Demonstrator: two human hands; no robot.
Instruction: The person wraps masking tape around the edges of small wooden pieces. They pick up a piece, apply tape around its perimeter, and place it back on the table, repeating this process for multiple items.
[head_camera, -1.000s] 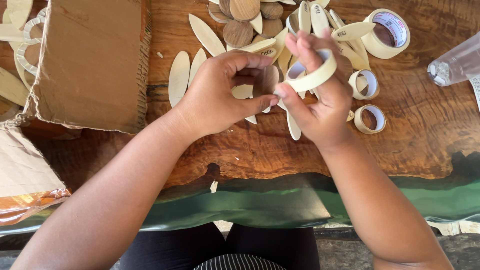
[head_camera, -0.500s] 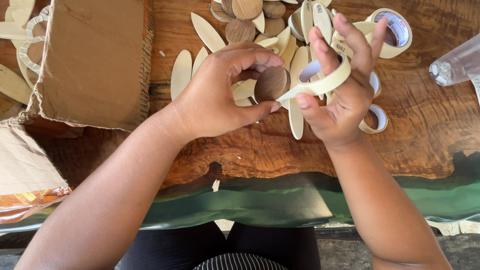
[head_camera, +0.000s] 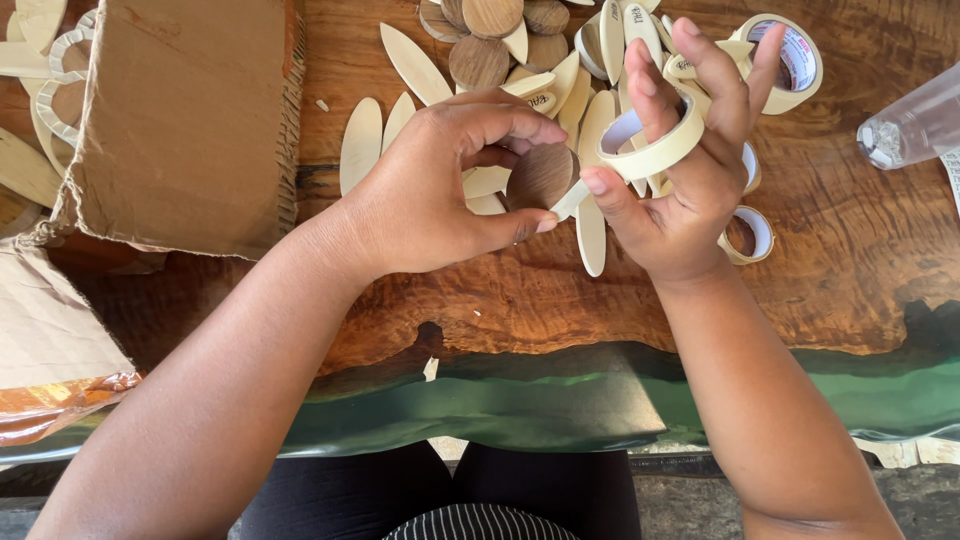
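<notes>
While the left hand (head_camera: 440, 190) pinches a round wooden disc (head_camera: 540, 175) steady, the right hand (head_camera: 680, 190), tape roll (head_camera: 650, 150) ringing its spread fingers, presses tape against it.

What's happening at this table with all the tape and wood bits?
A person sits at a wooden table. Their left hand pinches a round wooden disc, while the right hand wears a roll of masking tape over its fingers, thumb at a strip running to the disc. Pale wooden petals, more discs and tape rolls lie behind.
</notes>
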